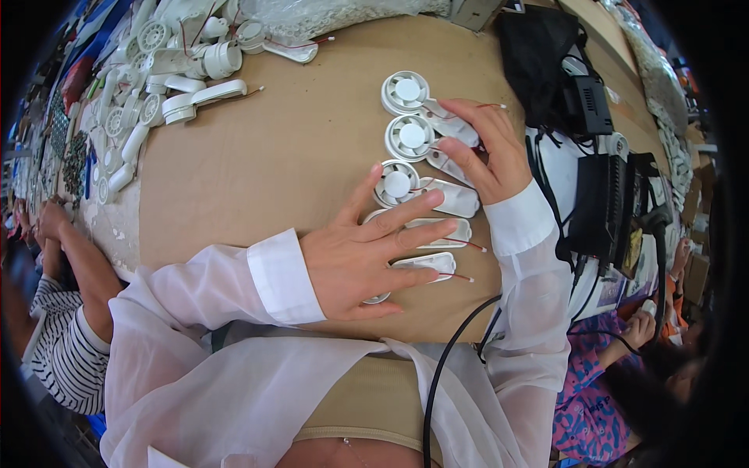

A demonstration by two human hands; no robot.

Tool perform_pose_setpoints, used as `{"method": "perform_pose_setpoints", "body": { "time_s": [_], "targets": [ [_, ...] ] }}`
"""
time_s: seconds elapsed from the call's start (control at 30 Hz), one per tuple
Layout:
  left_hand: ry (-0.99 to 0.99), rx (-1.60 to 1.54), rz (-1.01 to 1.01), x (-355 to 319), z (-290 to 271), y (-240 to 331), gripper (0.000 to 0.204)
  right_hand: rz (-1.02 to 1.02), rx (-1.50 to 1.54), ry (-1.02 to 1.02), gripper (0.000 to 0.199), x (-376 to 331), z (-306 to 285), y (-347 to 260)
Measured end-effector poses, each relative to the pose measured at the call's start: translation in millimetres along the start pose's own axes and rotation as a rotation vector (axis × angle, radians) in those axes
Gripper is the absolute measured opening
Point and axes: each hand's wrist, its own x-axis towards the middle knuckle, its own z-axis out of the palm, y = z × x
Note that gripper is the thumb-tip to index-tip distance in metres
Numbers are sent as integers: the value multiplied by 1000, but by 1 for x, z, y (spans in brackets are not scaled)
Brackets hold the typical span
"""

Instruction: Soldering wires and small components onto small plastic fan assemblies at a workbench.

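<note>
likely aligning handheld-fan shells (411, 136). left hand (343, 265) fingers wide; right hand (497, 158) parted, grip unclear. next probably needs even spacing.

5 white fan units (410, 136) lie in a column on the brown worktop (234, 171), their round bladed heads (397, 184) leftward and shallow open handles (460, 201) rightward. Thin red wires (470, 245) trail from several handles; the lower 2 heads are mostly hidden.

Black bag (537, 62) and black cable (427, 429)
</note>
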Motion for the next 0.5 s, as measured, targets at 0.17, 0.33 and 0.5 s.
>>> {"method": "perform_pose_setpoints", "body": {
  "time_s": [0.17, 0.33, 0.5],
  "targets": [
    [-25, 11, 92, 1, -2, 3, 54, 228, 63, 203, 36, -7, -67, -33],
    [-65, 38, 157, 2, -5, -9, 55, 529, 64, 242, 23, -40, -123, -51],
    [-16, 24, 168, -5, -16, -4, 55, 619, -355, -147, 22, -73, -102, -28]
  ]
}}
